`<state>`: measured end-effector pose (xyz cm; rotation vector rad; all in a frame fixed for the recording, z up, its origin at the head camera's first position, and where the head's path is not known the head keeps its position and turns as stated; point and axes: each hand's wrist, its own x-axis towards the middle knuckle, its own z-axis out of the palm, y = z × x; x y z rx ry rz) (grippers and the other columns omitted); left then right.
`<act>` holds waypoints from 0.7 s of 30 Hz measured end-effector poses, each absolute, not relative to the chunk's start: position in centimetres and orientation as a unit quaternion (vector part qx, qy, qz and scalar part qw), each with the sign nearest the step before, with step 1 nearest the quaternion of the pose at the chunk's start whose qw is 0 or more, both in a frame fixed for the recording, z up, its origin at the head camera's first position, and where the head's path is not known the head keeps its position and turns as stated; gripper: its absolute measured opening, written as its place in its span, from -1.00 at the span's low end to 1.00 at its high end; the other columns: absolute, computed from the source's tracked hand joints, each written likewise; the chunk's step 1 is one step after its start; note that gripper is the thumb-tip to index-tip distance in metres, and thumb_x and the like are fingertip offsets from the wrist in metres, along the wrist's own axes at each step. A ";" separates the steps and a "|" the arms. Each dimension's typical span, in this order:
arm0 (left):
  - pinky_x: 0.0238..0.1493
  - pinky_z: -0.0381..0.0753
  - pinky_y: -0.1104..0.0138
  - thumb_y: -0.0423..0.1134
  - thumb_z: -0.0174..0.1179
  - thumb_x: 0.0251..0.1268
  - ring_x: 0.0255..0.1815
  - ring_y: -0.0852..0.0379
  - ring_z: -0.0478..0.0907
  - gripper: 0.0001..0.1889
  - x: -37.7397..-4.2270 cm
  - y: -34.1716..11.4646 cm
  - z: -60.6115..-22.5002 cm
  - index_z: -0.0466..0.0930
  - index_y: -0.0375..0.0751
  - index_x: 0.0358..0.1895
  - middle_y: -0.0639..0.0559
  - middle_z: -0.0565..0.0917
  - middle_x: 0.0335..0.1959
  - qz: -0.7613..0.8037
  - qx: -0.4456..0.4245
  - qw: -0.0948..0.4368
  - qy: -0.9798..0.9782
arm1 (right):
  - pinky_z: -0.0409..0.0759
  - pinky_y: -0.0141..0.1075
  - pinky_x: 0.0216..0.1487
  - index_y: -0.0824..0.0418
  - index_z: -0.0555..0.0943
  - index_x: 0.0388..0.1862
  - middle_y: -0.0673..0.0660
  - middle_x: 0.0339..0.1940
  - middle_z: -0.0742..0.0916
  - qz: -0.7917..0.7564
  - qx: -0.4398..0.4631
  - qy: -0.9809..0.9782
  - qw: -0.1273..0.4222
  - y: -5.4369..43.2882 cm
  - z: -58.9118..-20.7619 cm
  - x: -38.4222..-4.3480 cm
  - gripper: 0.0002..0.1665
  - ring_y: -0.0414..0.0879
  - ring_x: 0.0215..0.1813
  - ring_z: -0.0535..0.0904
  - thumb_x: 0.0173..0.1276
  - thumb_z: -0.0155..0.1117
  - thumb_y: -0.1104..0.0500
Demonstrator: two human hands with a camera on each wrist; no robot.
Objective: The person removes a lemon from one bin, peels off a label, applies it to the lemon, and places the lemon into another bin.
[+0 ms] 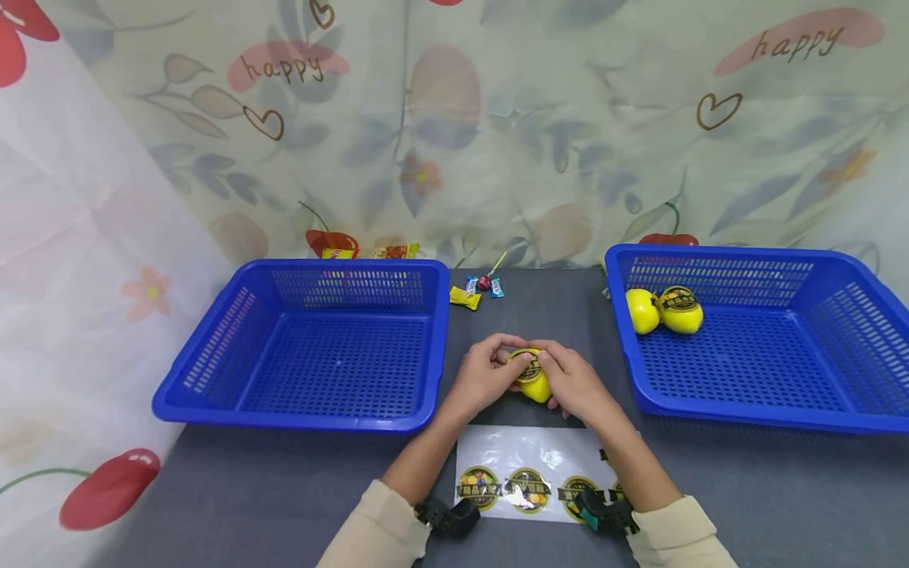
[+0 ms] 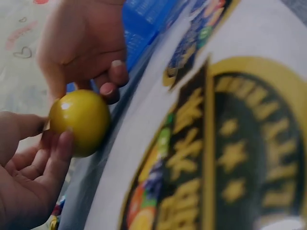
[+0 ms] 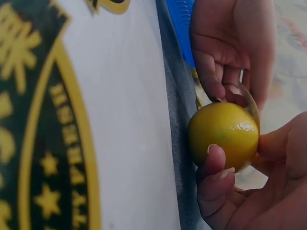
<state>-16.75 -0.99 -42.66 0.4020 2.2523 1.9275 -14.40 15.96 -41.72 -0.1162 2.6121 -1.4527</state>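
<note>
A yellow lemon (image 1: 538, 390) is held between both hands above the dark tabletop. On its upper side lies a round black-and-gold sticker (image 1: 526, 368), with both thumbs on it. My left hand (image 1: 487, 374) grips the lemon from the left, and my right hand (image 1: 572, 382) grips it from the right. In the left wrist view, left fingers (image 2: 58, 152) curl against the fruit near the sticker's edge. The right wrist view shows the sticker's edge (image 3: 251, 103) standing partly away from the lemon's skin. Below the hands lies a white sheet of round stickers (image 1: 529, 443).
A blue basket (image 1: 298, 422) stands on the left. Another blue basket (image 1: 767, 418) at the right holds a lemon (image 1: 641, 312) and a stickered lemon (image 1: 683, 319). Behind the hands lie a yellow-wrapped candy (image 1: 465, 298), a lollipop (image 1: 484, 282) and small blue-and-white packets (image 1: 497, 288).
</note>
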 end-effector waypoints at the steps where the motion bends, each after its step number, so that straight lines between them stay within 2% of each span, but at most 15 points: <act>1: -0.37 0.72 0.15 -0.31 0.28 0.39 -0.47 -0.17 0.66 -0.69 -16.8 -1.1 -42.7 0.60 -0.39 0.11 -0.19 0.64 -0.49 0.643 0.135 0.084 0.749 | 0.52 -0.18 -0.68 0.24 0.43 0.42 0.31 -0.13 0.62 -0.491 -0.035 0.867 0.078 16.0 -41.8 -14.4 -0.53 0.03 -0.62 0.52 0.67 -0.19 0.15; 4: -0.34 0.73 0.10 -0.32 0.26 0.40 -0.46 -0.23 0.68 -0.65 -16.9 -1.5 -42.8 0.55 -0.45 0.15 -0.33 0.66 -0.45 0.647 0.134 0.109 0.743 | 0.51 -0.21 -0.69 0.24 0.40 0.43 0.37 -0.02 0.58 -0.512 -0.021 0.853 0.093 16.0 -41.7 -14.3 -0.52 0.02 -0.62 0.51 0.68 -0.22 0.16; 7: -0.33 0.73 0.12 -0.34 0.24 0.42 -0.51 -0.09 0.67 -0.65 -17.0 -1.6 -43.1 0.53 -0.46 0.16 -0.35 0.66 -0.43 0.659 0.121 0.138 0.729 | 0.48 -0.24 -0.69 0.23 0.38 0.45 0.39 0.03 0.56 -0.533 -0.004 0.839 0.105 16.1 -41.6 -14.2 -0.52 0.01 -0.62 0.50 0.68 -0.24 0.16; 11: -0.31 0.73 0.20 -0.39 0.23 0.42 -0.53 0.11 0.62 -0.68 -17.0 -1.7 -43.3 0.52 -0.44 0.16 -0.24 0.66 -0.44 0.679 0.103 0.165 0.708 | 0.46 -0.25 -0.70 0.25 0.36 0.46 0.37 -0.04 0.58 -0.555 0.003 0.824 0.113 16.3 -41.6 -14.1 -0.51 0.01 -0.62 0.48 0.69 -0.24 0.15; 15: -0.30 0.72 0.25 -0.40 0.20 0.44 -0.52 0.13 0.61 -0.68 -17.1 -1.6 -43.4 0.49 -0.43 0.17 -0.15 0.62 -0.47 0.691 0.089 0.188 0.692 | 0.46 -0.27 -0.70 0.23 0.35 0.46 0.36 -0.06 0.58 -0.565 0.005 0.817 0.120 16.4 -41.7 -14.2 -0.51 0.00 -0.61 0.48 0.69 -0.27 0.14; 21: -0.33 0.72 0.26 -0.35 0.17 0.48 -0.52 0.13 0.61 -0.67 -17.1 -1.6 -43.7 0.46 -0.42 0.20 -0.13 0.59 -0.47 0.693 0.079 0.215 0.684 | 0.48 -0.26 -0.70 0.21 0.34 0.47 0.39 0.01 0.57 -0.578 0.011 0.807 0.126 16.6 -42.0 -14.3 -0.50 -0.02 -0.62 0.47 0.69 -0.30 0.14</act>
